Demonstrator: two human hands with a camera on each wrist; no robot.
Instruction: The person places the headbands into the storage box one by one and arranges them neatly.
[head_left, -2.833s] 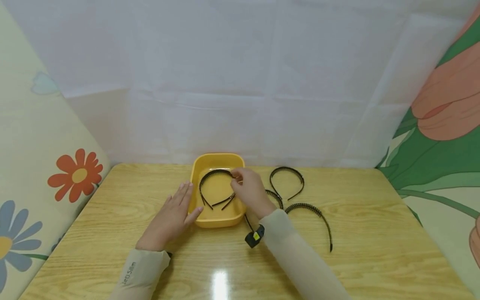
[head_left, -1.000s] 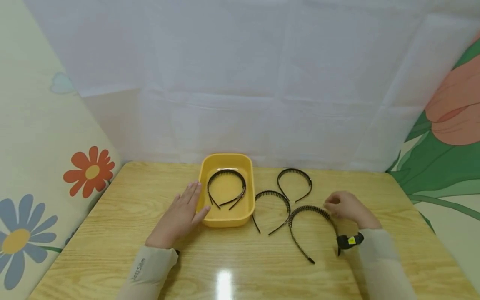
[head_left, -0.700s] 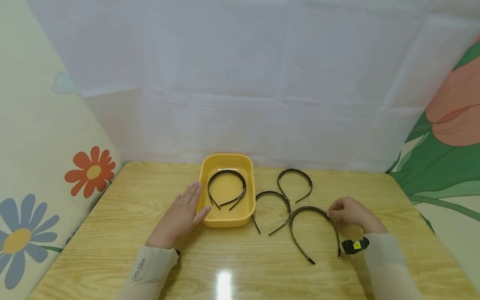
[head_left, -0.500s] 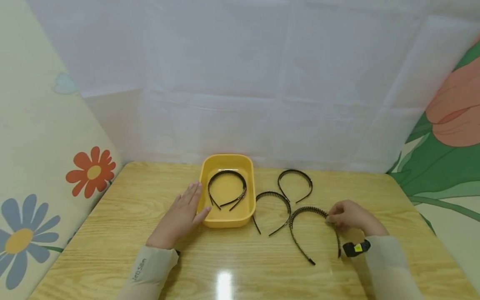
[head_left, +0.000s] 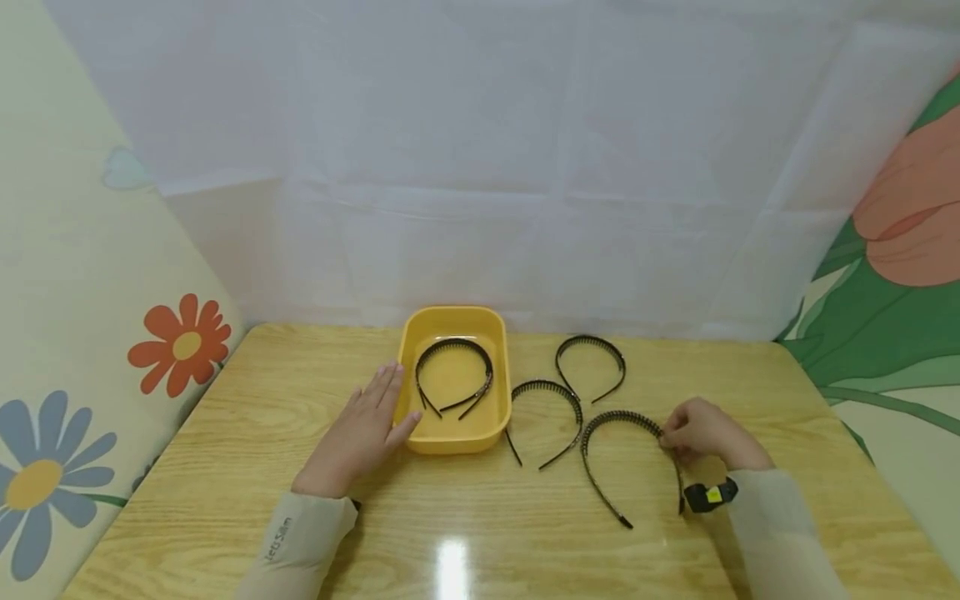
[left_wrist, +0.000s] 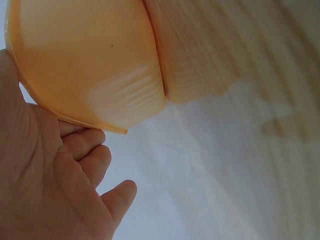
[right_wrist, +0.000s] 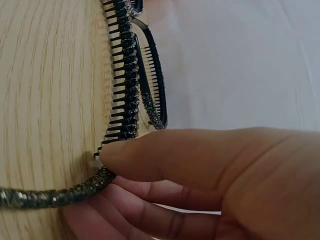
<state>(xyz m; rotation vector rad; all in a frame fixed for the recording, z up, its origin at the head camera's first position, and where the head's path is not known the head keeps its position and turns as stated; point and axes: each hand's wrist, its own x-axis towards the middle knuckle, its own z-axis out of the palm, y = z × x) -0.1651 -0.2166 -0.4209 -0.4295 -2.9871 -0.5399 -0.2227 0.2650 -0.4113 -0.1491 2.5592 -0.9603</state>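
Note:
My right hand (head_left: pixel 705 433) pinches the right side of a black toothed headband (head_left: pixel 622 415) between thumb and fingers. Glittery trim and a row of comb teeth show on this headband (right_wrist: pixel 125 75) in the right wrist view. My left hand (head_left: pixel 360 433) lies with straight fingers along the left rim of a yellow plastic bin (head_left: pixel 457 446), the thumb over its near edge. In the left wrist view the fingers of the left hand (left_wrist: pixel 55 175) touch the rim of the bin (left_wrist: pixel 90 65). Inside the bin are black headbands (head_left: pixel 452 342), overlapping each other.
Two more black headbands lie on the wooden table (head_left: pixel 375 533): a middle headband (head_left: pixel 543 385) right beside the bin and a far headband (head_left: pixel 590 339) behind it. White cloth (head_left: pixel 480 167) hangs along the table's back edge, with flower-patterned panels (head_left: pixel 180 342) at the sides.
My right hand has left the bin, moved right to the nearest headband on the table and taken hold of its side. The left hand has stayed on the bin's rim.

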